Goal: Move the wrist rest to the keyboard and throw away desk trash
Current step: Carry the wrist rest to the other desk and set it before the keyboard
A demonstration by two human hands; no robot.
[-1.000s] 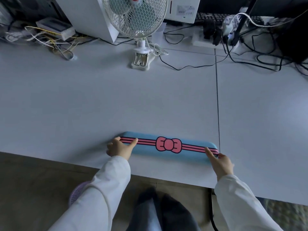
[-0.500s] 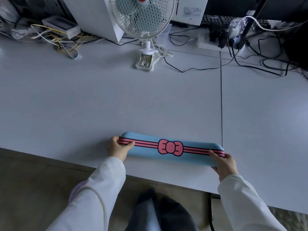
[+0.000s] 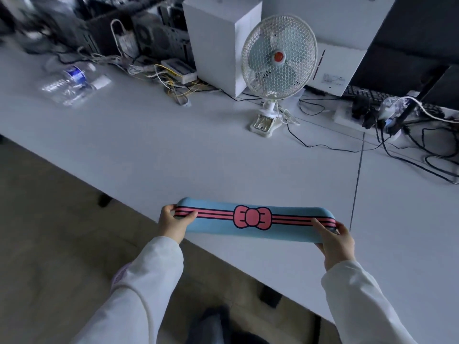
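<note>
While I grip the long blue foam wrist rest with the pink bow and stripes (image 3: 255, 223) at both ends, its long axis runs left to right across my body, roughly parallel to the near edge of the white surface (image 3: 173, 155). My left hand (image 3: 173, 225) is closed on the left end, thumb on top over the stripes and fingers (image 3: 167, 211) curled around the end. My right hand (image 3: 336, 243) is closed on the right end, thumb laid along the top face. The rest appears lifted clear of the surface near its front edge, though I cannot confirm the gap under it.

The black keyboard (image 3: 372, 95) lies at the far right, well apart from the rest, partly hidden behind a white power strip (image 3: 347, 116) and tangled black cables (image 3: 422, 142). It therefore lies forward and to the right, nearer my right hand. In my judgement, the coming move carries the rest forward-right, keeping its long axis parallel to the keyboard.

A crushed clear plastic bottle with a blue label (image 3: 70, 83) lies at the far left, probably the trash; it is nearer my left hand. A white clip-on fan (image 3: 278, 63) stands between the two.
</note>
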